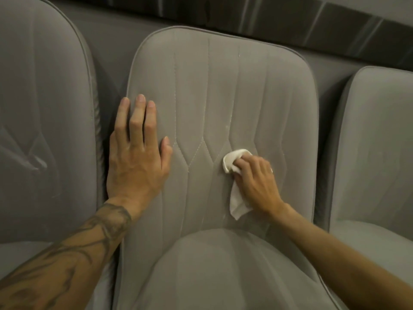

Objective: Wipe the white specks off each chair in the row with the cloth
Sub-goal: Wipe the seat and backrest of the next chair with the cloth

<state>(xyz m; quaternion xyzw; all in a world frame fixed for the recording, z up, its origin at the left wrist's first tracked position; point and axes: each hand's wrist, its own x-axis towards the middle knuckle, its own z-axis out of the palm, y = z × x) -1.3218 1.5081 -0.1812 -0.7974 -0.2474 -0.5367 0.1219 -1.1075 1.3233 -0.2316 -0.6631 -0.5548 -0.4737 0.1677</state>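
**Wiping the middle chair's backrest along a stitched seam**

Rubbing looks to be the step in hand. The right hand (257, 182) curls its fingers round a bunched white cloth (231, 161) and presses the wad onto the backrest of the middle chair (212, 86). The wad sits at about four o'clock from the panel's centre, just beside a zigzag seam. A loose tail of the cloth hangs out under the palm toward six o'clock. The left hand (136, 153) lies flat with straight fingers on the backrest's nine o'clock edge, holding nothing and apparently bracing the panel.

A few pale flecks (230, 125) show along the seam at twelve o'clock from the cloth. The next move probably calls for short strokes up that stitched groove. A fresh fold turned outward should help the specks lift rather than smear into the nap.

The upholstery is a matte grey-brown, suede-like and softly padded. It is quilted in vertical channels that kink into chevrons at mid-height, with a piped rim and rounded corners. The seat cushion (223, 265) at six o'clock is smooth and domed. The cloth looks thin and limp; whether it is fabric or paper cannot be told.

The nine-o'clock chair (44, 108) and the three-o'clock chair (380, 142) wear the same covering. I cannot tell whether either carries specks.
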